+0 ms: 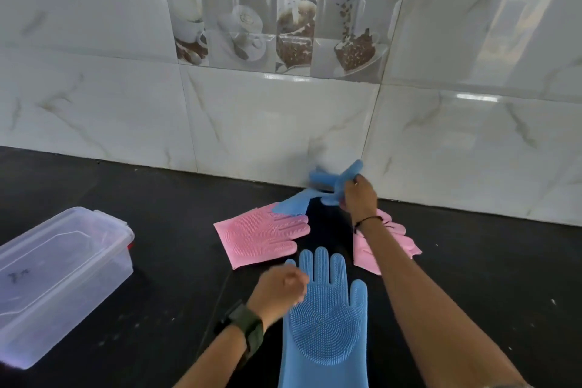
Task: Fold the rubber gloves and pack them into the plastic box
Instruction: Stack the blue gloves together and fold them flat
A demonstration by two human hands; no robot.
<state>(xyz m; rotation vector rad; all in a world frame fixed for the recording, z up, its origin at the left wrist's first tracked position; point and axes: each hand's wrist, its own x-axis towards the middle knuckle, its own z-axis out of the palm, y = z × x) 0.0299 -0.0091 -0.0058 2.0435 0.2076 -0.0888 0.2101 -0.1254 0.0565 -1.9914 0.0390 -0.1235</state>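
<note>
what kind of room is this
Most likely a home kitchen: a dark countertop against a marble-look tiled wall, with decorative coffee-cup tiles and silicone scrubbing gloves laid out.

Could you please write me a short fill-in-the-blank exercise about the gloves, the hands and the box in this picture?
1. The right hand grips a glove coloured ____.
2. The plastic box sits with its lid ____.
3. The number of pink gloves on the black counter is ____.
4. The left hand is beside the near blue glove, whose fingers point toward the ____.

Missing words: blue; on; two; wall
</note>
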